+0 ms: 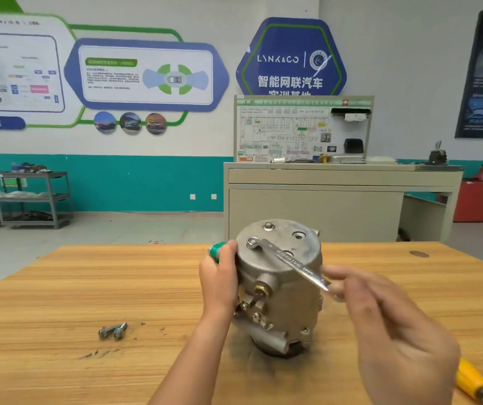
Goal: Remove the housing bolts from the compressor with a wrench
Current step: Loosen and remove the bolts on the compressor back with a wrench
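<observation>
A grey metal compressor [281, 290] stands upright on the wooden table [73, 287]. A silver wrench [290, 263] lies across its top, its ring end seated on a bolt [252, 240] at the top's left edge. My right hand [392, 325] pinches the wrench's near end with fingers and thumb. My left hand [219, 276] grips the compressor's left side, beside a green cap [216, 250]. Another bolt [268, 227] sits at the far edge of the top. Two loose bolts [113, 330] lie on the table to the left.
A yellow-handled tool [474, 382] lies at the table's right front edge. Beyond the table stand a beige workbench [336, 200] with a wiring display board, grey shelf carts [29, 197] at the left wall, and a red cabinet [477, 200] at right.
</observation>
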